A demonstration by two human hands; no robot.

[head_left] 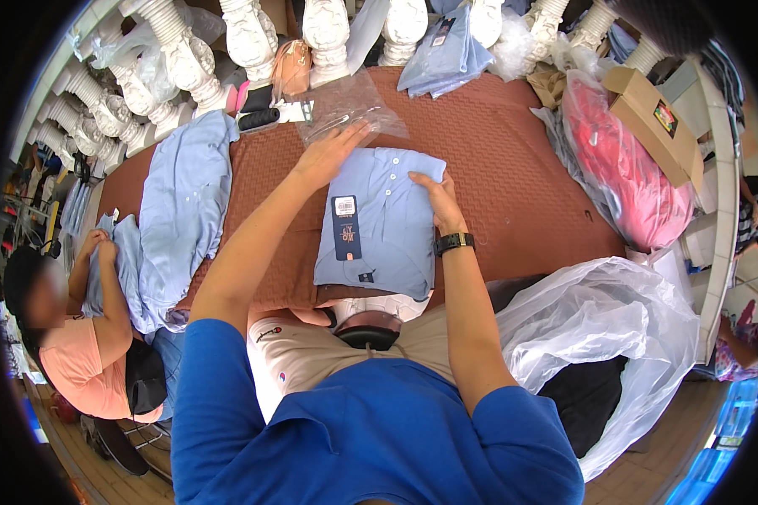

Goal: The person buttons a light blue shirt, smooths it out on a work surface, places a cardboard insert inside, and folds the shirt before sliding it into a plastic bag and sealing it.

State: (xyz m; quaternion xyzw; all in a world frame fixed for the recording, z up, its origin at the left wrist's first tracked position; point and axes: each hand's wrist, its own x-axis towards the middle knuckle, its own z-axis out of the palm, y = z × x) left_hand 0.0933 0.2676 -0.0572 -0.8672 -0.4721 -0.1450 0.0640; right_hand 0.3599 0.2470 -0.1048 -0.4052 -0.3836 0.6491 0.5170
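A folded light blue shirt (387, 227) with buttons and a dark hang tag (346, 229) lies in front of me at the table's near edge. My right hand (440, 199) grips its right side, thumb on top and fingers around the edge. Past the shirt's upper left corner, my left hand (335, 155) lies with fingers stretched out over a clear plastic bag (354, 105). The bag rests flat on the brown table cover, just beyond the shirt.
Unfolded blue shirts (185, 202) lie at the left, where a co-worker (93, 345) handles one. Folded blue shirts (448, 55) sit at the back. To the right are a bag of red cloth (602, 151), a cardboard box (661, 126) and a large plastic sack (640, 311). White balusters (248, 34) line the far edge.
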